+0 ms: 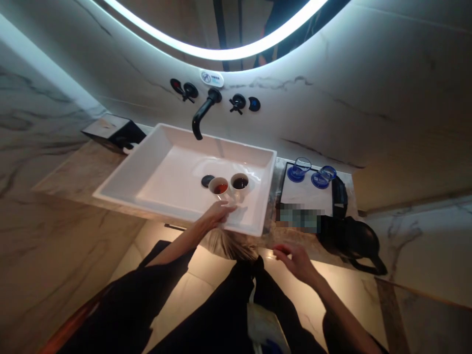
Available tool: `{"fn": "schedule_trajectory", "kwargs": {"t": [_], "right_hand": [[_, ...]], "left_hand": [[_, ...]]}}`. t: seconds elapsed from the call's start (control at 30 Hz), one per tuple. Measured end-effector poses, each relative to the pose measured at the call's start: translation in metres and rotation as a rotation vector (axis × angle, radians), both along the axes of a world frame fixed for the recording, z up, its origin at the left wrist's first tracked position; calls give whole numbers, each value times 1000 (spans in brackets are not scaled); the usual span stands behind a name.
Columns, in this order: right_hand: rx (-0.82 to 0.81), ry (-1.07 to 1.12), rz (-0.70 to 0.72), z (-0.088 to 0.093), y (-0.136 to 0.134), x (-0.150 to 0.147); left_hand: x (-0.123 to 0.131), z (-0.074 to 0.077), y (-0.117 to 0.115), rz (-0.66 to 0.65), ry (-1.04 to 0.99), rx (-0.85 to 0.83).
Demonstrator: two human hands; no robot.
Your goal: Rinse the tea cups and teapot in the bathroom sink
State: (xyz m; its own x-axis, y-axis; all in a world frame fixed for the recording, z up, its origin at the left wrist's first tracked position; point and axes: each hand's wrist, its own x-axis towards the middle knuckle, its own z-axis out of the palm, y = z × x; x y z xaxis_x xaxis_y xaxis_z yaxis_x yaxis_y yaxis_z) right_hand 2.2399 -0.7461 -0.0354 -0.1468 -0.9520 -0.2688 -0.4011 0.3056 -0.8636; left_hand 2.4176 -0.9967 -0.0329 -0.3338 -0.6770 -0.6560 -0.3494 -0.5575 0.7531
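Note:
Two white cups are side by side at the right part of the white sink. The left one holds reddish-brown liquid and the right one darker liquid. My left hand reaches over the front rim, its fingers closed at the handles on the near side of the cups. How far the cups are off the sink floor I cannot tell. A round dark drain cover shows just left of them. My right hand is in front of the counter edge, fingers curled together; anything inside them is hidden.
A black faucet juts over the sink between two cross handles. Right of it stand a tray with two upturned blue-tinted glasses and a black kettle. At the left is a tissue box. A lit mirror hangs above.

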Motion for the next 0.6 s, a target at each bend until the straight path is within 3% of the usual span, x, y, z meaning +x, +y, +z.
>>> {"fn": "schedule_trajectory", "kwargs": {"t": [0.07, 0.2, 0.33, 0.4, 0.47, 0.53, 0.6], "right_hand": [[-82, -30, 97, -12, -14, 34], [-432, 74, 256, -30, -54, 91], [-484, 335, 813, -61, -74, 137], [-425, 415, 974, -80, -60, 148], [-376, 425, 989, -95, -33, 148], [-353, 393, 1022, -100, -2, 138], [-347, 323, 1107, -93, 19, 126]], "left_hand": [[21, 16, 32, 129, -28, -53], [66, 42, 113, 380, -21, -179], [99, 58, 163, 817, -11, -419], [111, 63, 170, 1035, 31, -506], [121, 67, 173, 1198, 87, -550], [130, 68, 176, 1282, 132, -562], [139, 67, 182, 1301, 134, -557]]}}
